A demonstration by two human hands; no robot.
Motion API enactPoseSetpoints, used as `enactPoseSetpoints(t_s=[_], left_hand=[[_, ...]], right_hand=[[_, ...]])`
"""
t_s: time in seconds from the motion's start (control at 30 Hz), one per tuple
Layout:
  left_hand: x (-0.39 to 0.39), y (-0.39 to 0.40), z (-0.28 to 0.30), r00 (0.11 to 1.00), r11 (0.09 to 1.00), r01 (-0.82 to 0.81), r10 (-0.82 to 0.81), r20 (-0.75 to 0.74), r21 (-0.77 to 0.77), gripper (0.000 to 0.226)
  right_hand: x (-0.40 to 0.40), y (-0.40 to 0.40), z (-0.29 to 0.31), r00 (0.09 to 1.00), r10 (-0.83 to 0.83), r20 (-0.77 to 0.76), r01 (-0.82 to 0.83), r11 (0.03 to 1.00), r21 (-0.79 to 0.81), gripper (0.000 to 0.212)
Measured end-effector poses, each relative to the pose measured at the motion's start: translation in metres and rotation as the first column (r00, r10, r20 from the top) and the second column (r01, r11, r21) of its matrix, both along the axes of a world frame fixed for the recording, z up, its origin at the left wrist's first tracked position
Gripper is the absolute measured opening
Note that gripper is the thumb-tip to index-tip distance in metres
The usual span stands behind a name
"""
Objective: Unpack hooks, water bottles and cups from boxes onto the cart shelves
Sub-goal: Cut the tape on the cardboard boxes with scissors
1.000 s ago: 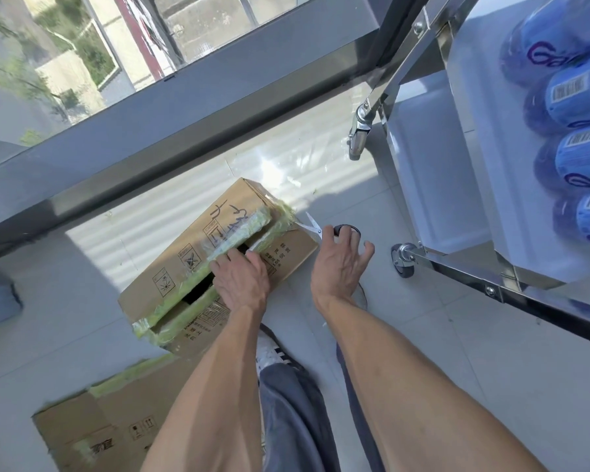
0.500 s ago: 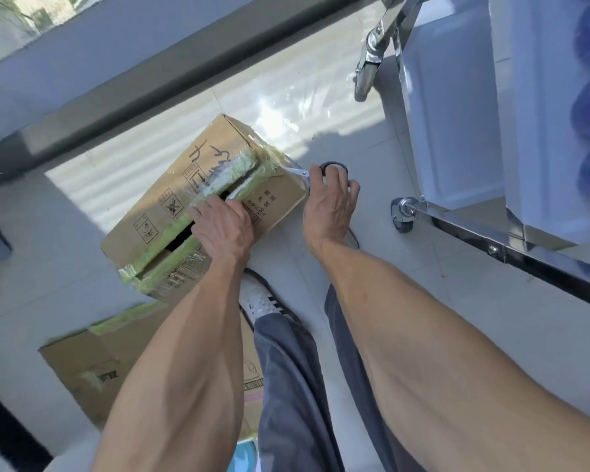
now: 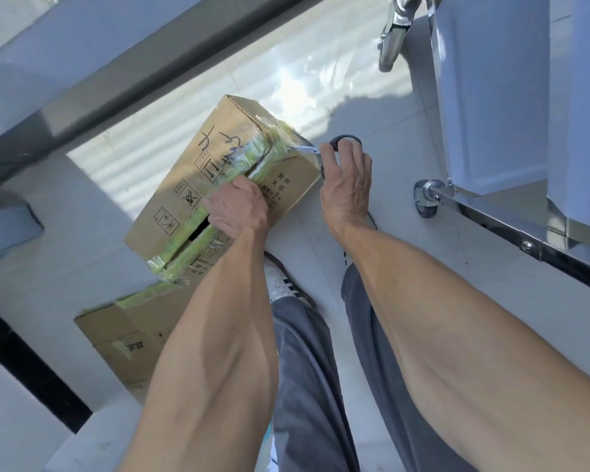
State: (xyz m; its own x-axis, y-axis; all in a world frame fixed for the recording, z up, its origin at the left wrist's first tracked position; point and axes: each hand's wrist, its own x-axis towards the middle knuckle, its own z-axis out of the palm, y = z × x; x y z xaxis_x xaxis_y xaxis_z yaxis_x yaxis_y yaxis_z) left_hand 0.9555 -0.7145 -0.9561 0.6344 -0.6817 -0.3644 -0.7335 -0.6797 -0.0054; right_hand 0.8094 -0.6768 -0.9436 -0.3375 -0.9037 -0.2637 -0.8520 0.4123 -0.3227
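A brown cardboard box (image 3: 198, 175) lies on the tiled floor, its top seam covered in green-tinted tape and partly split open. My left hand (image 3: 241, 209) grips the edge of the box flap along that seam. My right hand (image 3: 346, 185) holds black-handled scissors (image 3: 321, 149), whose blades touch the taped far end of the seam. The steel cart (image 3: 498, 107) stands at the right with its white shelf panels.
A second, flattened cardboard box (image 3: 130, 332) lies on the floor near my left leg. The cart's caster wheel (image 3: 426, 199) and frame rail are close to my right hand. A dark window frame (image 3: 143, 73) runs across the back.
The view has tilted down and closer; the bottles on the cart have left the frame. My right hand with the scissors has come up to the box's taped end.
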Motion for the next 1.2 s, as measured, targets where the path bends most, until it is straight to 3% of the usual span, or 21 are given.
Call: enactPoseSetpoints(t_s=[0.2, 0.3, 0.57, 0.73, 0.97, 1.2], left_hand=[[-0.002, -0.006, -0.003, 0.998, 1.0, -0.002, 0.0, 0.056, 0.022, 0.032], [0.002, -0.009, -0.009, 1.0, 0.996, -0.018, 0.016, 0.021, 0.088, 0.035], [0.005, -0.008, -0.006, 1.0, 0.999, 0.01, -0.009, -0.027, 0.04, 0.029], [0.006, 0.007, -0.003, 0.939, 0.938, 0.34, -0.343, 0.027, 0.066, 0.019], [0.007, 0.006, -0.01, 0.948, 0.947, 0.318, -0.319, 0.018, 0.044, 0.02], [0.009, 0.005, -0.008, 0.955, 0.955, 0.296, -0.296, 0.002, 0.035, 0.018]], right_hand=[[-0.019, -0.016, -0.013, 0.993, 0.108, 0.054, -0.107, 0.994, -0.03, 0.042], [-0.024, -0.002, -0.011, 0.986, 0.101, 0.131, -0.098, 0.995, -0.023, 0.041], [-0.015, 0.018, -0.009, 0.98, 0.003, 0.197, -0.026, 0.993, 0.112, 0.023], [-0.019, 0.024, -0.007, 0.984, -0.034, 0.176, 0.012, 0.992, 0.127, 0.026], [-0.006, -0.018, -0.018, 0.973, 0.145, 0.181, -0.149, 0.989, 0.013, 0.031], [0.002, -0.018, -0.02, 0.992, 0.109, 0.067, -0.117, 0.985, 0.129, 0.031]])
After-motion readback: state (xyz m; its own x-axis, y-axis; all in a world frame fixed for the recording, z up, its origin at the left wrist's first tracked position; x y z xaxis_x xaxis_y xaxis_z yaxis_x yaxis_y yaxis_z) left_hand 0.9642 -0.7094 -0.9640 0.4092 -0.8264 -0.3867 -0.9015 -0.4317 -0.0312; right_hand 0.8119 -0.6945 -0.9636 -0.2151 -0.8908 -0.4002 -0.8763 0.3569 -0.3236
